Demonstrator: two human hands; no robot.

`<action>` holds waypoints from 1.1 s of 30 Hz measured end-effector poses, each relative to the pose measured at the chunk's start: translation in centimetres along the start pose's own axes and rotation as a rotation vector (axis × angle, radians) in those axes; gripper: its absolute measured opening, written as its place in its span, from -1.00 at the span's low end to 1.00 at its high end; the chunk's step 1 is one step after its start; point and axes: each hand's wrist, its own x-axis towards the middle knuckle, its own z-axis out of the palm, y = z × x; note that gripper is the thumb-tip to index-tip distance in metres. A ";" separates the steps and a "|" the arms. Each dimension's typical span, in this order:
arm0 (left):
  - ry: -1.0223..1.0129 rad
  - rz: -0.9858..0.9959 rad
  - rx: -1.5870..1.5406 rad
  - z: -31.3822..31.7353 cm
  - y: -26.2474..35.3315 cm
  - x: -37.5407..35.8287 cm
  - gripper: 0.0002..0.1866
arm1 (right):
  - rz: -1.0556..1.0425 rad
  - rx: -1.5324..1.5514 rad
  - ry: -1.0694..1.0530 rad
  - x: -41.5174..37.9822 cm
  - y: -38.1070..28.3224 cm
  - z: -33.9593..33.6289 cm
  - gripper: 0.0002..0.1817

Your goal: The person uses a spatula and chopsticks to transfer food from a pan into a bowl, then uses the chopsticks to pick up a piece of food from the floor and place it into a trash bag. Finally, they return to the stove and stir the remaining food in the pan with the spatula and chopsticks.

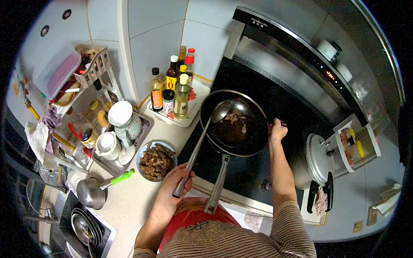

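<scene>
A dark wok sits on the black stove, its long metal handle pointing toward my body. Some browned meat pieces lie in the bottom with a little brown liquid. My left hand is wrapped round the handle of a long metal ladle, whose head rests inside the wok at its upper left. At the wok's right rim, my right hand is closed on what appears to be its short side handle, largely covered by the fingers. Left of the stove stands a plate heaped with cooked brown meat.
Several sauce bottles stand on a white tray behind the plate. A pressure cooker is at the right, with a range hood above the stove. Left are a saucepan, a jug and a sink holding stacked bowls.
</scene>
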 end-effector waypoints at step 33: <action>0.026 0.075 -0.031 0.1 -0.9 -0.9 -0.67 | -0.365 -0.192 -0.362 -7.5 -5.1 2.8 -0.71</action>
